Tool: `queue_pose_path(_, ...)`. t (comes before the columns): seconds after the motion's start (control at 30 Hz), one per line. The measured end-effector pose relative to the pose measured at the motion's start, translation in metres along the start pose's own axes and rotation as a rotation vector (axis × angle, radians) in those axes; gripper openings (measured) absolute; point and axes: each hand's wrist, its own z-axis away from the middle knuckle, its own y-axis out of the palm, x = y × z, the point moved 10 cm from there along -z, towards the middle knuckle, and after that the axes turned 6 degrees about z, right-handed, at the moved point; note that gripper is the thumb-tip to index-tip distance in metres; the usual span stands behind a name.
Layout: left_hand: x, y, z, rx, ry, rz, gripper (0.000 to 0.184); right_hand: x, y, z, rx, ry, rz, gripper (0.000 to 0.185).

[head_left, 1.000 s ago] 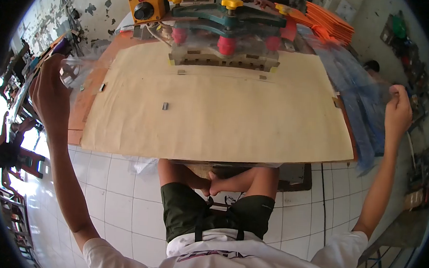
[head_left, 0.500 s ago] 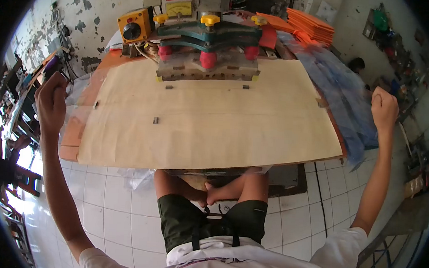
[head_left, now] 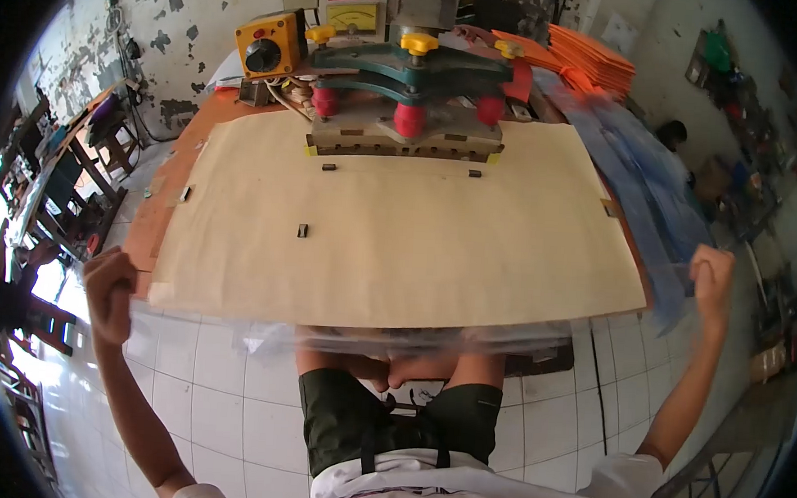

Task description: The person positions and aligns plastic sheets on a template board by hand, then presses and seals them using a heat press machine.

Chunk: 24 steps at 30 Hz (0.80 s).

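Note:
My left hand is closed in a fist beyond the table's left front corner. My right hand is also closed, out past the right edge near the blue plastic sheeting. Between them stretches a clear plastic sheet, blurred and see-through, along the table's front edge above my knees. Under it and behind lies a wide tan sheet covering the tabletop. Small dark blocks sit on the tan sheet, one of them a left-of-centre block. At the back a press head with red cylinders hangs over the tan sheet.
A yellow control box with a black dial stands at the back left. Folded orange sheets are stacked at the back right, with blue plastic sheeting draped along the right. A person's dark head shows beyond it.
Both hands have come down and toward my body, still closed, drawing the clear plastic sheet from over the tan sheet to the front edge. The view has shifted slightly.

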Motion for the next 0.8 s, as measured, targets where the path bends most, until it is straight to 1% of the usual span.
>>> queue_pose_path(0.03, 0.001, -0.014, -0.001, -0.089, 0.006, 0.041, 0.008, -0.002, -0.014, 0.003, -0.081, 0.013, -0.082, 0.021)
queue_pose_path(0.07, 0.002, -0.029, -0.003, -0.174, 0.008, 0.084, 0.008, 0.001, -0.016, -0.001, -0.071, 0.016, -0.088, 0.021)
queue_pose_path(0.1, 0.009, -0.030, -0.009, -0.103, -0.012, 0.042, 0.009, 0.002, -0.020, -0.008, -0.073, 0.035, -0.040, 0.021)
queue_pose_path(0.13, 0.011, -0.027, -0.015, -0.103, -0.014, 0.041, 0.009, 0.002, -0.024, -0.016, -0.084, 0.052, 0.011, 0.021)
queue_pose_path(0.2, 0.025, -0.017, -0.028, -0.142, -0.081, -0.092, 0.011, -0.002, -0.019, -0.030, -0.067, 0.081, 0.019, 0.019)
queue_pose_path(0.27, 0.058, 0.027, -0.036, 0.055, -0.229, 0.042, 0.011, -0.017, 0.017, -0.040, 0.005, 0.145, -0.159, 0.019)
queue_pose_path(0.33, 0.065, 0.076, -0.043, 0.285, -0.211, 0.125, 0.015, -0.018, 0.074, -0.048, 0.232, 0.181, -0.175, 0.019)
queue_pose_path(0.4, 0.086, 0.116, -0.040, 0.323, -0.174, 0.183, 0.032, -0.036, 0.138, -0.045, 0.436, 0.259, -0.242, 0.019)
queue_pose_path(0.47, 0.131, 0.156, -0.024, 0.488, -0.340, 0.126, 0.045, -0.064, 0.186, -0.042, 0.558, 0.374, -0.217, 0.017)
queue_pose_path(0.5, 0.137, 0.167, -0.026, 0.497, -0.349, 0.129, 0.045, -0.070, 0.202, -0.046, 0.570, 0.377, -0.220, 0.017)
queue_pose_path(0.57, 0.147, 0.189, -0.035, 0.562, -0.288, -0.184, 0.045, -0.074, 0.217, -0.063, 0.493, 0.300, -0.171, 0.016)
queue_pose_path(0.6, 0.153, 0.196, -0.039, 0.523, -0.281, -0.184, 0.043, -0.072, 0.224, -0.069, 0.508, 0.305, -0.178, 0.016)
queue_pose_path(0.67, 0.157, 0.209, -0.045, 0.629, -0.374, -0.300, 0.039, -0.055, 0.220, -0.086, 0.466, 0.241, 0.150, 0.020)
queue_pose_path(0.7, 0.141, 0.203, -0.057, 0.486, -0.194, -0.404, 0.035, -0.046, 0.223, -0.084, 0.483, 0.245, 0.148, 0.020)
queue_pose_path(0.73, 0.115, 0.195, -0.066, 0.337, -0.012, -0.501, 0.033, -0.022, 0.209, -0.093, 0.323, 0.088, 0.346, 0.024)
queue_pose_path(0.77, 0.110, 0.194, -0.070, 0.316, -0.027, -0.521, 0.030, 0.005, 0.197, -0.099, 0.154, -0.071, 0.538, 0.029)
queue_pose_path(0.8, 0.093, 0.200, -0.074, 0.324, -0.027, -0.516, 0.030, 0.021, 0.194, -0.102, 0.162, -0.068, 0.536, 0.029)
